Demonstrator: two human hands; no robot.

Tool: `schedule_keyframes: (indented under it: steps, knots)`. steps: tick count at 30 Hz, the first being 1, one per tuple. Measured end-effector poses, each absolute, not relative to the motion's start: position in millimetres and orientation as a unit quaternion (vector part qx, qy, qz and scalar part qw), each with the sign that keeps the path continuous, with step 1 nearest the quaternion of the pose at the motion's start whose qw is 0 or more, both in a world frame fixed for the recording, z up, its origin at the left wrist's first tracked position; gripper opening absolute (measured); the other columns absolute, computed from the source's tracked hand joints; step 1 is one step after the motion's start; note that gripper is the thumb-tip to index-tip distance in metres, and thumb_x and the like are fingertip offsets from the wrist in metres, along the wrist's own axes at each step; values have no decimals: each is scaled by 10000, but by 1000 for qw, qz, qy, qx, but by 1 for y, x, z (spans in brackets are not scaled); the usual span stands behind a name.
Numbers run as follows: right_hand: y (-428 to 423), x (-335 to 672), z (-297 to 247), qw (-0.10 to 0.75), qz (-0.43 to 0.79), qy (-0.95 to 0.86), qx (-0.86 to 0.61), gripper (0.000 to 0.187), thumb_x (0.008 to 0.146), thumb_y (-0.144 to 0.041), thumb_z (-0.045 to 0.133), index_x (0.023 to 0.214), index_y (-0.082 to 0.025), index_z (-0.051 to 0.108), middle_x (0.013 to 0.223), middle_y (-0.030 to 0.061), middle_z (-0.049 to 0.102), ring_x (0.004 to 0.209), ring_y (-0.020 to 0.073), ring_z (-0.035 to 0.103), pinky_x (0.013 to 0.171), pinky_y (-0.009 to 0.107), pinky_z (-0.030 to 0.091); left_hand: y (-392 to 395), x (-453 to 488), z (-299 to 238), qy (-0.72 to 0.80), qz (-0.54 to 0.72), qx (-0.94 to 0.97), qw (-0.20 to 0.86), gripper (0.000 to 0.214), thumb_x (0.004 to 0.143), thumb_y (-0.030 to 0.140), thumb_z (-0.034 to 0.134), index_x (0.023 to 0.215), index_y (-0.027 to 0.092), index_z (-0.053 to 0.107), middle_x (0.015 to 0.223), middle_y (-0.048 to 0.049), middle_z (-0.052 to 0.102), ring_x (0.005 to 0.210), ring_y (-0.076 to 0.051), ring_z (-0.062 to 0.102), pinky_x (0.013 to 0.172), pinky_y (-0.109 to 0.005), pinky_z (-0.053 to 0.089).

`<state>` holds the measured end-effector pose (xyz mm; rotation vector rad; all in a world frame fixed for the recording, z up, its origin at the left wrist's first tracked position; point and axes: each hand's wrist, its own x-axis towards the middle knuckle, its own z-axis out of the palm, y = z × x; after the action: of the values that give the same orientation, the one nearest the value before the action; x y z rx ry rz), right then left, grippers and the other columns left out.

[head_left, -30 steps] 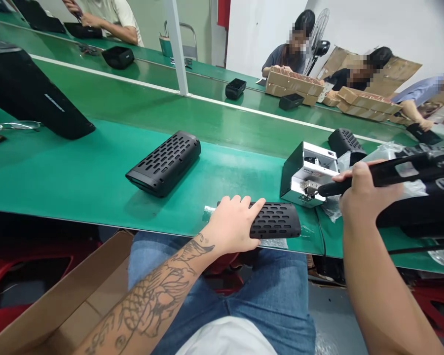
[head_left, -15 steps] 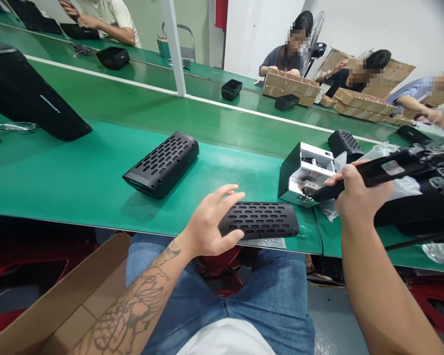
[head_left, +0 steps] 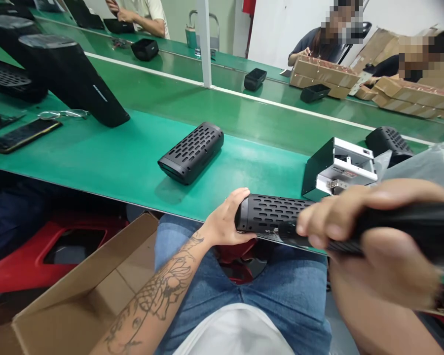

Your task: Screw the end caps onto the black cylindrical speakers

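My left hand (head_left: 229,219) grips the left end of a black slotted housing (head_left: 270,209), thumb on the near side and fingers over the far side. The housing lies flat at the table's front edge, partly over clear bubble wrap. My right hand (head_left: 362,222), somewhat blurred, is wrapped round a black electric screwdriver (head_left: 403,229). Its front end reaches the near side of the housing; whether the bit touches cannot be made out. Behind my right hand stands a black and silver screw feeder (head_left: 336,167). A second slotted housing (head_left: 192,153) rests further back, left of centre.
Tall black casings (head_left: 77,84), glasses (head_left: 62,114) and a phone (head_left: 24,135) are at the left. An open cardboard box (head_left: 85,281) stands below the table's edge. A white post (head_left: 204,44) rises beyond the green table; co-workers sit across with cartons (head_left: 323,74).
My right hand has brought the screwdriver from the screw feeder leftward to the near housing. My left hand has closed round the housing's left end. The view has turned left.
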<state>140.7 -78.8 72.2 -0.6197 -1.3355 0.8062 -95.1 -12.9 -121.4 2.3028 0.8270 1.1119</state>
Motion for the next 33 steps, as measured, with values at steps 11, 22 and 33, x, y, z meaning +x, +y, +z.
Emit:
schedule_keyframes:
  steps: [11,22,33]
  knots:
    - [-41,101,44,623,387,-626,-266,202,1026,-247,921,1174,-257,783,770,-25,767,559,203,728,581,387,663,-12,-92,-125,278,444,819,233,1287,850,455,1029,1839,290,223,1749,-239,528,1666,-481,572,1361,-700,556]
    - [-41,97,39,570,419,-660,-253,159,1034,-195,868,1077,-255,728,764,-31,732,551,175,702,590,362,661,-13,-90,-124,295,435,815,244,1160,894,515,972,1800,257,295,1688,-225,563,1590,-448,632,1336,-634,584]
    - [-41,99,34,535,445,-673,-251,186,1022,-207,884,1038,-258,707,768,-38,701,589,167,685,630,356,641,-14,-90,-126,312,429,805,266,1171,859,523,995,1798,293,333,1701,-193,571,1564,-433,657,1313,-618,604]
